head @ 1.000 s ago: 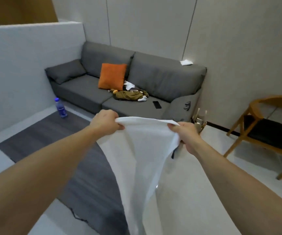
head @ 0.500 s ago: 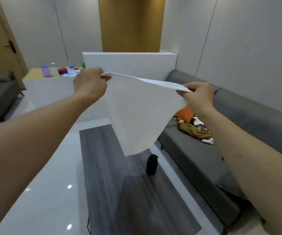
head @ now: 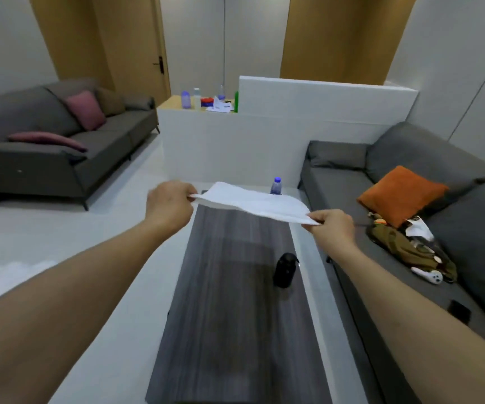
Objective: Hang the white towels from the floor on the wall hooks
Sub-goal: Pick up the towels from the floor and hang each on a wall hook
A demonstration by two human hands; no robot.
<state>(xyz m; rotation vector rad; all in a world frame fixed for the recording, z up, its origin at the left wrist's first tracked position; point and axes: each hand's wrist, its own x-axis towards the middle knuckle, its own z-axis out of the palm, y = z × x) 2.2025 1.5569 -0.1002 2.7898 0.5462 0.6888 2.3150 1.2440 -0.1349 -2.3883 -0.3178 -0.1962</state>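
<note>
A white towel (head: 252, 203) is stretched out almost flat in the air in front of me, above the far end of a dark grey rug (head: 235, 301). My left hand (head: 169, 203) pinches its left corner. My right hand (head: 332, 228) pinches its right corner. Another white cloth (head: 8, 279) lies blurred on the pale floor at the left edge, partly hidden by my left forearm. No wall hooks are in view.
A grey sofa (head: 410, 217) with an orange cushion (head: 400, 193) and clutter runs along the right. A second grey sofa (head: 46, 141) stands at the left. A black bottle (head: 285, 269) stands on the rug, a water bottle (head: 276, 186) beyond it. A white partition (head: 264, 141) and doors lie ahead.
My view has swung left across the room. The towel, hanging down from both hands before, now floats out flat and lower, still pinched at both corners.
</note>
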